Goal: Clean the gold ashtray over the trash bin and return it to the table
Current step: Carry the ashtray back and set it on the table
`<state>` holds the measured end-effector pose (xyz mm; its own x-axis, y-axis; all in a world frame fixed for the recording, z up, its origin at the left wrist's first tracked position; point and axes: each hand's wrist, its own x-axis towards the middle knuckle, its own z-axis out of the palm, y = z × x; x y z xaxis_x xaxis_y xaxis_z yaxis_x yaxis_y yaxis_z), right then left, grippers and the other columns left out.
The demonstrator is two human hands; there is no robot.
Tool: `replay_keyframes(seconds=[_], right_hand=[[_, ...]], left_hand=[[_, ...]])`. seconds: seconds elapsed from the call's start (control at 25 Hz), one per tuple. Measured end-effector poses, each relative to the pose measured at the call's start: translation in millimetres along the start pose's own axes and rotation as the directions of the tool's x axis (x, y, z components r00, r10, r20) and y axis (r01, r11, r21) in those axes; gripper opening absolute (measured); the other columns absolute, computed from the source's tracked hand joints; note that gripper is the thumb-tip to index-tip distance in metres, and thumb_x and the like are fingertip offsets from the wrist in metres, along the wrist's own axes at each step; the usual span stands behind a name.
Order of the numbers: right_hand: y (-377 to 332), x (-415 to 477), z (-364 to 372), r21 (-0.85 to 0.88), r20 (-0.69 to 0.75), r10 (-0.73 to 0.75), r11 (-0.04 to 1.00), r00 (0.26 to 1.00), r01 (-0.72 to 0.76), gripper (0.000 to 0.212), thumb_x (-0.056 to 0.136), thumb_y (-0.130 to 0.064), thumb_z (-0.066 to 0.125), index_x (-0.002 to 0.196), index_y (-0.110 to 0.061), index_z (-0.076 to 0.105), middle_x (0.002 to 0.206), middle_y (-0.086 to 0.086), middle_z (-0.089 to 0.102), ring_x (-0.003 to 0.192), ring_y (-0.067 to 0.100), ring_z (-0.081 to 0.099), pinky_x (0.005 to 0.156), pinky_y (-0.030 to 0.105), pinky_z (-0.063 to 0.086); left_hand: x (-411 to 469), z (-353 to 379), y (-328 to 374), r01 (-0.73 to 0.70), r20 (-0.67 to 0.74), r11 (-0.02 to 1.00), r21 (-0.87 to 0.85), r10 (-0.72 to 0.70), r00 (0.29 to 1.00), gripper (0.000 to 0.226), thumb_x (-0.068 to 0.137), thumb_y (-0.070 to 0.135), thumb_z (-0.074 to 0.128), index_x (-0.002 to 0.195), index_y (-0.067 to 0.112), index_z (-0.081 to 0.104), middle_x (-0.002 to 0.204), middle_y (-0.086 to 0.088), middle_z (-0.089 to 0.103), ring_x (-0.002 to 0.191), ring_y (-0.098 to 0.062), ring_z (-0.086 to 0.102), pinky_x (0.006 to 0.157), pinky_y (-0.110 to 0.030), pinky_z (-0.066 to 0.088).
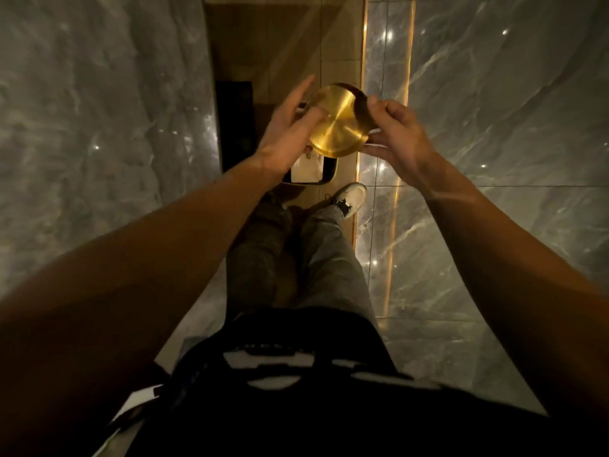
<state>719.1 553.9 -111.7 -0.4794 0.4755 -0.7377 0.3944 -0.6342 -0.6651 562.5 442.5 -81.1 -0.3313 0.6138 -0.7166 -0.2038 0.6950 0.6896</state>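
The round gold ashtray (339, 122) is turned bottom-up, its shiny base facing me, held above the trash bin (329, 168). My right hand (400, 135) grips its right rim with thumb and fingers. My left hand (290, 127) is at the ashtray's left side, fingers spread, one finger touching the base. The bin below is dark-rimmed with pale litter inside; most of it is hidden by my hands and the ashtray.
A grey marble table surface (99, 127) fills the left side. Grey marble floor (494, 127) with a glowing gold strip (400, 179) lies to the right. A dark panel (235, 123) stands beside the bin. My legs and a white shoe (351, 197) are just below the bin.
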Motion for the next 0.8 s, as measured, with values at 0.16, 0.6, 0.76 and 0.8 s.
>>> replay_keyframes(seconds=[0.16, 0.6, 0.76, 0.8], right_hand=[[-48.9, -38.2, 25.4, -0.063, 0.099, -0.013, 0.998, 0.995, 0.019, 0.032, 0.097, -0.038, 0.052, 0.107, -0.009, 0.058, 0.101, 0.005, 0.065, 0.095, 0.027, 0.072, 0.079, 0.033, 0.060], [-110.3, -126.9, 140.6, -0.258, 0.197, -0.391, 0.864, 0.899, 0.433, 0.027, 0.100, -0.024, 0.048, 0.127, -0.025, 0.056, 0.107, -0.003, 0.063, 0.087, 0.014, 0.070, 0.075, 0.032, 0.061], [-108.9, -157.7, 200.6, -0.315, 0.247, -0.442, 0.805, 0.862, 0.503, 0.037, 0.095, -0.020, 0.058, 0.131, -0.015, 0.055, 0.113, -0.007, 0.063, 0.099, 0.004, 0.066, 0.083, 0.028, 0.058], [-106.2, -165.5, 216.3, -0.332, 0.251, -0.459, 0.787, 0.852, 0.521, 0.040, 0.092, -0.022, 0.063, 0.132, -0.017, 0.056, 0.118, -0.005, 0.063, 0.104, 0.006, 0.065, 0.088, 0.031, 0.057]], left_hand=[[-40.3, -40.3, 22.3, -0.248, 0.095, 0.936, 0.249, 0.231, 0.968, 0.104, 0.065, 0.028, 0.085, 0.151, 0.017, 0.028, 0.145, -0.001, 0.045, 0.131, -0.017, 0.049, 0.107, -0.042, 0.047], [-147.2, -156.3, 42.0, -0.515, -0.001, 0.771, 0.374, 0.556, 0.831, 0.106, 0.055, 0.039, 0.091, 0.145, 0.023, 0.037, 0.142, 0.004, 0.042, 0.126, -0.013, 0.050, 0.097, -0.032, 0.053], [-184.3, -210.5, 26.3, -0.579, -0.021, 0.741, 0.339, 0.621, 0.783, 0.105, 0.051, 0.047, 0.090, 0.142, 0.021, 0.044, 0.139, 0.002, 0.051, 0.125, -0.010, 0.052, 0.103, -0.032, 0.049], [-193.4, -225.3, 20.4, -0.593, -0.027, 0.734, 0.333, 0.635, 0.772, 0.105, 0.051, 0.047, 0.090, 0.142, 0.020, 0.045, 0.138, 0.001, 0.053, 0.125, -0.010, 0.054, 0.104, -0.033, 0.049]])
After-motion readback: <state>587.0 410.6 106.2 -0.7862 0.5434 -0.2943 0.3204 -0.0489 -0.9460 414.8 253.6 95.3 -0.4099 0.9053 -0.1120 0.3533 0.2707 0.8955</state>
